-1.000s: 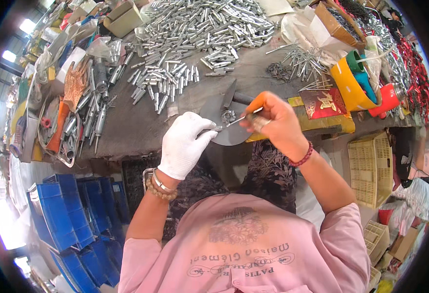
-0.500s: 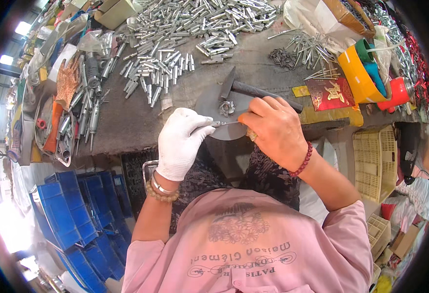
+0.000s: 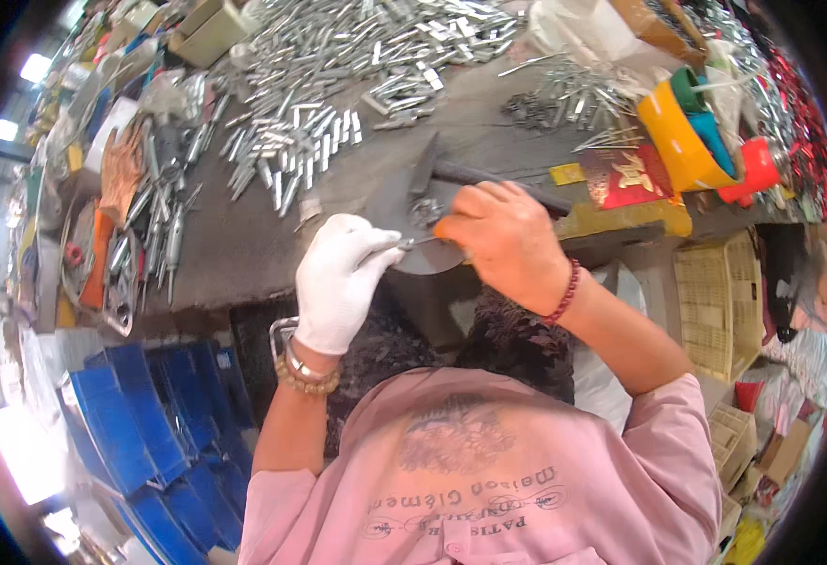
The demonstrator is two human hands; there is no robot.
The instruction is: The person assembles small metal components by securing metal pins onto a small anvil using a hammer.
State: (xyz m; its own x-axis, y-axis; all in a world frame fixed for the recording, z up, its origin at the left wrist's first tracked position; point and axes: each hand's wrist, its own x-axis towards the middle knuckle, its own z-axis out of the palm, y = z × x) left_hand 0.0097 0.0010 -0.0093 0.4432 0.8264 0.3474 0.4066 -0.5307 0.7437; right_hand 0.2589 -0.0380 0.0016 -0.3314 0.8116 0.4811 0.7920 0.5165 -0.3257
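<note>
fingers (image 3: pixel 372 247) of both hands pinching thin metal rod (image 3: pixel 412 243), lengthwise left-right

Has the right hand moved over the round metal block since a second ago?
Yes. The right hand has come down toward the round block; the orange handle that stuck up above it earlier is now almost hidden beneath the hand.

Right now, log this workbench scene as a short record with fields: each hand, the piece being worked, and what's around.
left hand: white glove, pinching a thin metal piece at its tip
right hand: bare, on an orange-handled tool, red bead bracelet at the wrist
work spot: round dark metal block at the bench edge
bench: pile of silvery metal parts beyond
right side: yellow container
floor left: blue bins
</note>
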